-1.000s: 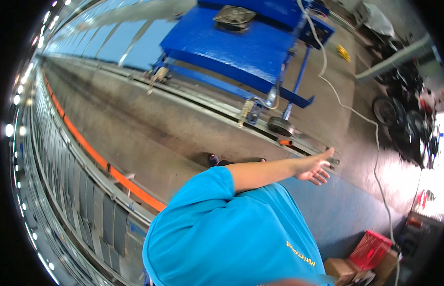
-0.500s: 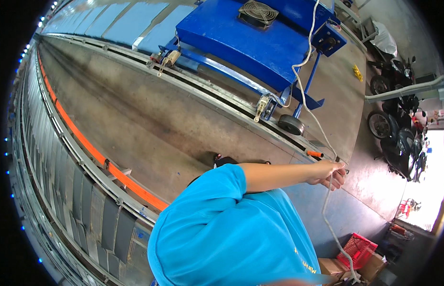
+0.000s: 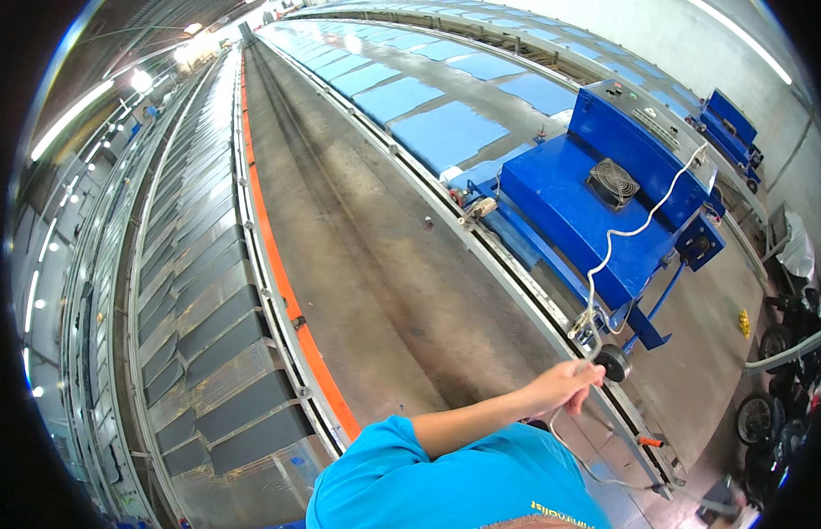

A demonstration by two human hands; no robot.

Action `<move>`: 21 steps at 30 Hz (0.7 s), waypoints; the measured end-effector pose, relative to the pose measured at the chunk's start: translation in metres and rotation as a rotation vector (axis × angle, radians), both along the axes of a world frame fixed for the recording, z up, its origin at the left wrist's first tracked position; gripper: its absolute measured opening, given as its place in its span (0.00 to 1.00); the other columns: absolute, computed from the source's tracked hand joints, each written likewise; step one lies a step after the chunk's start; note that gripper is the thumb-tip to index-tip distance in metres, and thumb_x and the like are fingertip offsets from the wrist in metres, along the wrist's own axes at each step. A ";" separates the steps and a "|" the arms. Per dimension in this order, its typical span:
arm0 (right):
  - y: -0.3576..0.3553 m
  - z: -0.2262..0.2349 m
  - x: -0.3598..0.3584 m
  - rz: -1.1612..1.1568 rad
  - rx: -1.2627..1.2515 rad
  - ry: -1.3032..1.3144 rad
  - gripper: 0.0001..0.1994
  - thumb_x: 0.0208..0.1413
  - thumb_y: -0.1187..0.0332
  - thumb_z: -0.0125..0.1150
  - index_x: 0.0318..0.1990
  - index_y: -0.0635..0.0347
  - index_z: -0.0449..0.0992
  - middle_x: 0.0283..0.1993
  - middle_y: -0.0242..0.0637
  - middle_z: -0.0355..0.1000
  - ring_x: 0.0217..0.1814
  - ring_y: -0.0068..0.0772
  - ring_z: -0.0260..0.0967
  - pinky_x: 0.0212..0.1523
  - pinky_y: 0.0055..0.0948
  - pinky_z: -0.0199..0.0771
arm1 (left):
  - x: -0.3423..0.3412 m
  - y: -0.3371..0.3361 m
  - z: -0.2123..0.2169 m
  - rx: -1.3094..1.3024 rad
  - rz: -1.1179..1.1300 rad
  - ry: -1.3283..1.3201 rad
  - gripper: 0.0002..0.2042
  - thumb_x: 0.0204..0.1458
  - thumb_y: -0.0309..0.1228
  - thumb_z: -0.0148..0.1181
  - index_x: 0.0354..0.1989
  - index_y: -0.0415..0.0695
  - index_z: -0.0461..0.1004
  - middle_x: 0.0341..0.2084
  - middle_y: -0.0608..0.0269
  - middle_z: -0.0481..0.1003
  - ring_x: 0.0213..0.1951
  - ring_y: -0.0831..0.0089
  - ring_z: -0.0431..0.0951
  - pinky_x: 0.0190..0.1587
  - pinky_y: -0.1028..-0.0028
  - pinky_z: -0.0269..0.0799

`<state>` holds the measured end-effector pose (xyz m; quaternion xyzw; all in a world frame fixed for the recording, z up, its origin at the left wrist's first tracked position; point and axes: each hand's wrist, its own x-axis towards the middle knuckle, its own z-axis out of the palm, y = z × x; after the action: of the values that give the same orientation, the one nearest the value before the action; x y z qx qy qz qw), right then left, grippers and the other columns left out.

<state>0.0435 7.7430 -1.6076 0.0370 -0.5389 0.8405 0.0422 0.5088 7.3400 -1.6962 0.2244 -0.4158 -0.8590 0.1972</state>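
The left hand (image 3: 569,388) has its fingers clamped round the thin, white, flexible cable (image 3: 608,241), 1 length of which leads ahead and rightward to the blue, box-shaped metal machine (image 3: 574,203), another sagging below toward the lower right.

The left arm (image 3: 481,421) reaches rightward; the left hand (image 3: 569,386) is curled.
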 end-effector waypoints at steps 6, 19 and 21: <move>-0.154 -0.063 -0.032 0.404 0.408 -0.208 0.14 0.63 0.53 0.62 0.38 0.52 0.71 0.28 0.23 0.64 0.24 0.18 0.61 0.26 0.22 0.66 | 0.082 -0.012 -0.010 -0.059 0.367 -0.013 0.16 0.68 0.39 0.48 0.49 0.37 0.71 0.18 0.70 0.69 0.22 0.81 0.72 0.35 0.76 0.75; -0.521 -0.081 0.064 0.491 0.224 -0.149 0.08 0.62 0.65 0.61 0.45 0.55 0.72 0.31 0.25 0.66 0.28 0.21 0.63 0.27 0.25 0.61 | 0.237 -0.165 0.025 -0.113 0.641 -0.285 0.19 0.66 0.38 0.51 0.57 0.36 0.71 0.28 0.67 0.75 0.32 0.79 0.75 0.40 0.76 0.70; -0.564 -0.055 0.101 0.386 0.165 -0.070 0.08 0.62 0.68 0.61 0.44 0.59 0.72 0.35 0.31 0.67 0.33 0.26 0.67 0.33 0.29 0.67 | 0.245 -0.194 0.041 -0.136 0.602 -0.306 0.19 0.65 0.37 0.51 0.56 0.35 0.71 0.28 0.65 0.75 0.32 0.77 0.75 0.39 0.75 0.70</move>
<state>0.1445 7.1786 -1.6622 0.1137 -0.5898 0.7869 -0.1414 0.7542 7.1463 -1.6556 0.4496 -0.4120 -0.6890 0.3916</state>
